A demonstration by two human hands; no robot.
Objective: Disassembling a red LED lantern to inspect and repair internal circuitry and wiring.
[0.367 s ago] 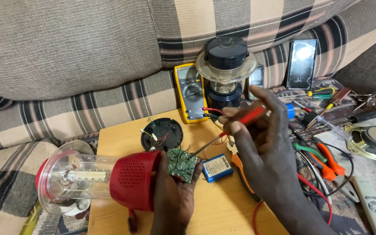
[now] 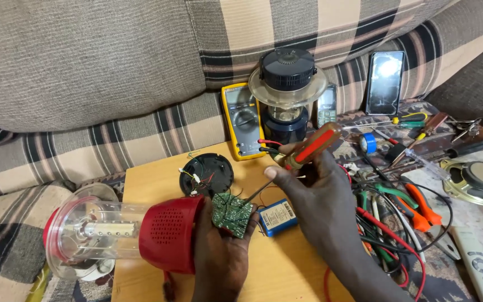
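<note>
Near the front edge of the small wooden tabletop [image 2: 157, 173], my left hand [image 2: 219, 254] grips the red plastic base of a clear-domed lantern [image 2: 171, 235] lying on its side, and pins a small green circuit board [image 2: 231, 212] against it. My right hand [image 2: 322, 204] is clenched around a screwdriver with a red and amber handle [image 2: 313, 146], its thin shaft slanting down to the board. Just beside the board lies a blue rectangular battery [image 2: 278, 216]. Behind it, toward the back edge, sits a round black cover with loose wires [image 2: 207, 174]. At the back right corner stand a yellow multimeter [image 2: 241, 120] and a dark blue lantern [image 2: 287, 92].
</note>
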